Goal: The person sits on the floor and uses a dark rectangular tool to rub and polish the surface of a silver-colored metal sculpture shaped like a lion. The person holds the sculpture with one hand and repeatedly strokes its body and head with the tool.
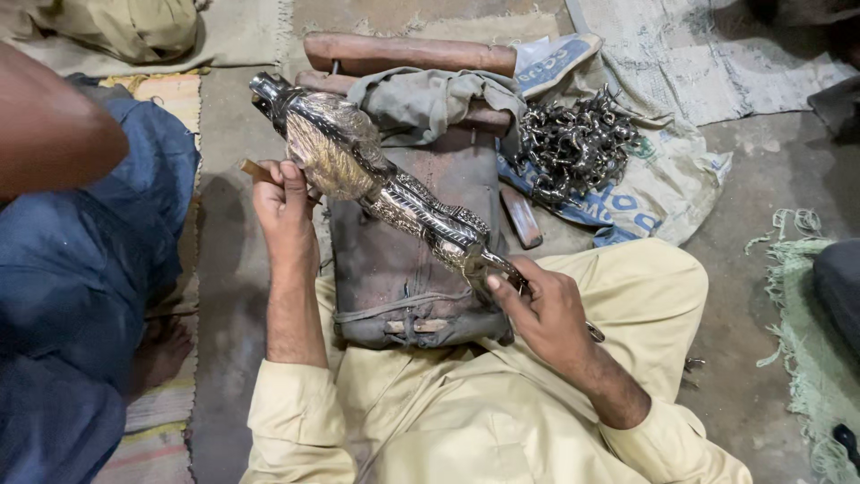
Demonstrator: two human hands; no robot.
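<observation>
A long shiny metal figure (358, 170), embossed and shaped like a bird, lies slantwise above a worn brown pad (394, 269) in front of me. My left hand (285, 208) is closed on a small wooden-handled tool (253, 169) and presses against the figure's wide body. My right hand (537, 305) grips the figure's narrow lower end. Both my arms wear pale yellow sleeves.
A heap of small dark metal pieces (573, 143) rests on a printed sack (663, 188) at the right. Two wooden logs (408, 54) and a grey cloth (421, 100) lie behind the pad. Another person in blue (81, 260) sits at the left. A green fringed mat (806, 341) lies at the far right.
</observation>
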